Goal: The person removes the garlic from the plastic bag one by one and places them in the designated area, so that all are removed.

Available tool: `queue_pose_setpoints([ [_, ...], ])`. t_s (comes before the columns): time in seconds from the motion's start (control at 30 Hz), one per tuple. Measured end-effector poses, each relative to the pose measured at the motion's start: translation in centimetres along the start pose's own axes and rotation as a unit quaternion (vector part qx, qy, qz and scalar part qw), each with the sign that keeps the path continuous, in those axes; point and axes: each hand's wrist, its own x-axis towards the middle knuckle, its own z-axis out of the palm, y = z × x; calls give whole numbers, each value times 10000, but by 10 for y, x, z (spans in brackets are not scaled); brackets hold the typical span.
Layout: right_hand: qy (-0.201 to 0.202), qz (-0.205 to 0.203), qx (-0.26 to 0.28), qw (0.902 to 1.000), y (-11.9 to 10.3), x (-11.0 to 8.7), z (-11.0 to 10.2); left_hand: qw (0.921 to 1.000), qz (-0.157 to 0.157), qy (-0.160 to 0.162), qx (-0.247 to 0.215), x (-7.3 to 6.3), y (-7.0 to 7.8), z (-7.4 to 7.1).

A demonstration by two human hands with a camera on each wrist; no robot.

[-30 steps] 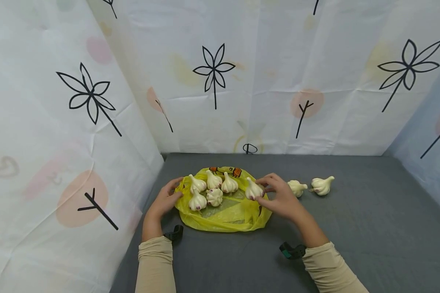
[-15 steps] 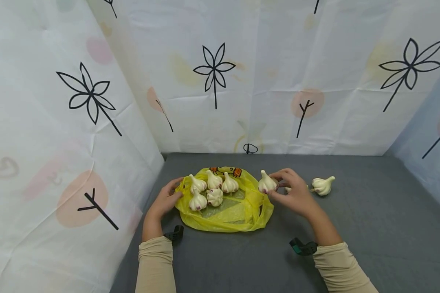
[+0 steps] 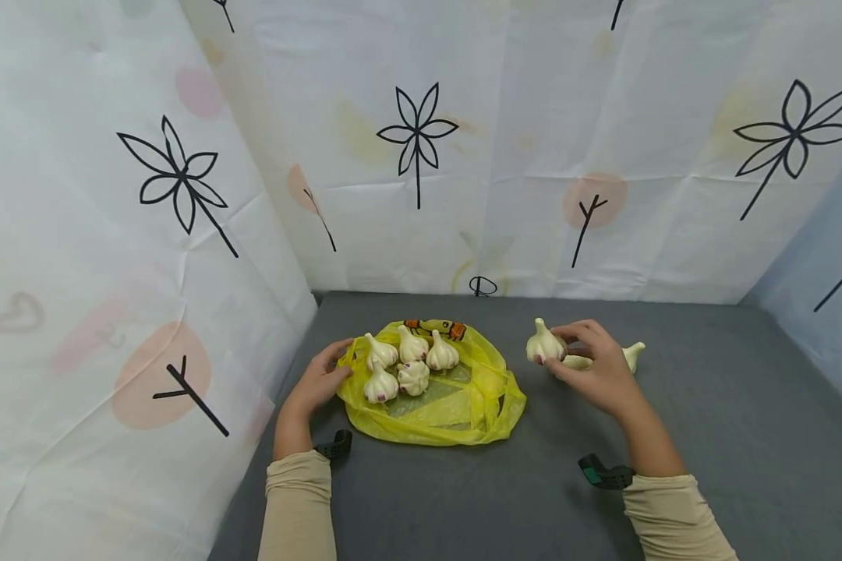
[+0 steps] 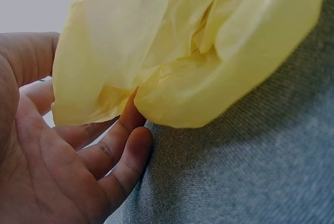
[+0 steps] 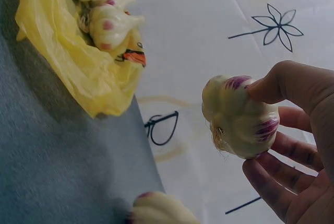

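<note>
A garlic bulb (image 3: 544, 342) with purple streaks is pinched between the thumb and fingers of my right hand (image 3: 598, 369), right of the yellow plastic bag (image 3: 491, 425). In the right wrist view the held garlic bulb (image 5: 240, 117) shows its rooty base. My left hand (image 3: 317, 383) holds the bag's left edge, and in the left wrist view the yellow plastic (image 4: 172, 78) lies between thumb and fingers. Several garlic bulbs, such as one near the front (image 3: 380, 385), lie on the opened bag. Behind my right hand two more bulbs are partly hidden, one of them a garlic bulb (image 3: 633, 355).
A grey cloth (image 3: 449, 499) covers the table. White printed sheets hang behind it (image 3: 519, 156) and at the left (image 3: 77, 327), close beside my left arm. Dark bands (image 3: 606, 474) sit on both wrists.
My right hand has carried the garlic bulb rightward off the bag, and it now partly covers the two bulbs on the table. The left hand has stayed at the bag's edge.
</note>
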Motion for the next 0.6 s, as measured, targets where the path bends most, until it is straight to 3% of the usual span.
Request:
queue_pose_setpoints([
  [0.6,645,139,-227,9976,17,-11,-33,10000,19,-39,43,-1,3,2],
])
